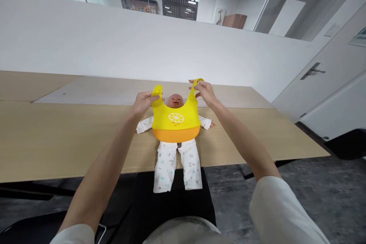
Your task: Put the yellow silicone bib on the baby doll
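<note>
A yellow silicone baby bib (176, 120) with an orange catch pocket and a citrus-slice print hangs in the air between my hands. My left hand (144, 103) pinches its left neck strap, and my right hand (206, 92) pinches the right strap near its tip. Below the bib, a baby doll (175, 101) lies face up on the wooden table (71, 141), wearing white patterned pajamas (177, 166). The bib covers the doll's chest and belly from my viewpoint, and its neck opening sits around the doll's head. I cannot tell whether the bib touches the doll.
The pajama legs reach the table's near edge. A black seat (171, 198) stands below that edge, above a grey floor. A white wall (128, 45) runs behind the table, and a white door with a metal lever handle (312, 71) is at the right.
</note>
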The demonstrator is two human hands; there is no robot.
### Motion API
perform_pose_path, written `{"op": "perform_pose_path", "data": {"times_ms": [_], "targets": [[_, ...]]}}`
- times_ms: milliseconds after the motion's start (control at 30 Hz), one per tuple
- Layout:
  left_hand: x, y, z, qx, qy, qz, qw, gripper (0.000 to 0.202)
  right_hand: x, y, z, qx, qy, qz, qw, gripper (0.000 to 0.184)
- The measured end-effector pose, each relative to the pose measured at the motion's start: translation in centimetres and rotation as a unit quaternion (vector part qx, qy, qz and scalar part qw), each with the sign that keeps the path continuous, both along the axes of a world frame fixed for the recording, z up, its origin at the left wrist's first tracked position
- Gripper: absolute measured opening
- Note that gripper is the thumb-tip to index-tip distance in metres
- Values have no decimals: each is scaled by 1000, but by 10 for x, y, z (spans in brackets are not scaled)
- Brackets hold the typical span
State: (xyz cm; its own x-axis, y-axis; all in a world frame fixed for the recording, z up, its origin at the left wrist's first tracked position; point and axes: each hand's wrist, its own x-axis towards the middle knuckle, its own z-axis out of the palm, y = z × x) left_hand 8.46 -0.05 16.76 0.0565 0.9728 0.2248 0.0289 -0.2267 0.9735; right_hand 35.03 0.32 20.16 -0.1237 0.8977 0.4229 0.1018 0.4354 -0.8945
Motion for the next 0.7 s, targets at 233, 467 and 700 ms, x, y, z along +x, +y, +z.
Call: {"op": "perform_pose_path", "data": {"times_ms": [233, 467, 700], "targets": [[2, 14, -4, 1, 33, 0, 999, 28, 5, 19, -11, -17, -28, -26, 999, 20], [6, 49, -18, -35, 42, 34, 998, 22, 9, 55, -33, -38, -28, -42, 998, 13], [6, 107, -68, -144, 12, 82, 986, 5, 0, 86, -79, -155, 8, -77, 985, 14]]}}
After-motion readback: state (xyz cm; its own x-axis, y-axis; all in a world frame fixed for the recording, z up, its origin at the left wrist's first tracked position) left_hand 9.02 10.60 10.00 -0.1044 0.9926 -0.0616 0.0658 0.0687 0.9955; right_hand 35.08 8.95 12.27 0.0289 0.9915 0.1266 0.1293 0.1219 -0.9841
